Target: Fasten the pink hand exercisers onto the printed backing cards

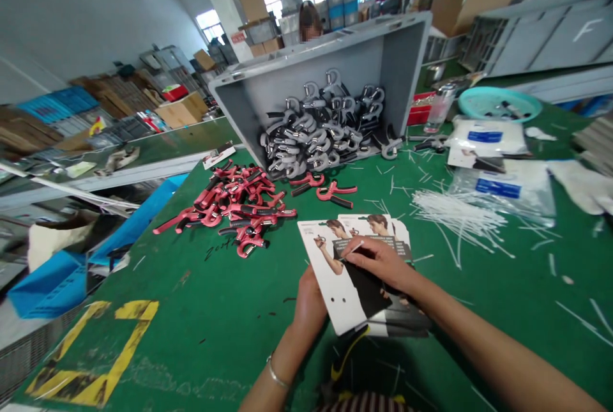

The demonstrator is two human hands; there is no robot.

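A printed cardboard card (341,313), white and black with a pictured person exercising, stands tilted in front of me. My left hand (309,300) grips it from behind at its left edge, with most fingers hidden. At the front of the card, my right hand (383,262) pinches a thin white cable tie (355,248) against the print. More of the same cards (405,326) lie stacked just behind and under it. Two small holes show near the card's lower edge. Below it on the table is a tool with yellow-and-black handles (342,364), partly in shadow.
A grey crate (407,73) on its side holds many grey-black hand grip exercisers (320,137). Red ones (239,198) lie piled at left. White cable ties (460,214), plastic bags (507,191) and a turquoise tray (500,96) are right. A person (310,21) is behind the crate.
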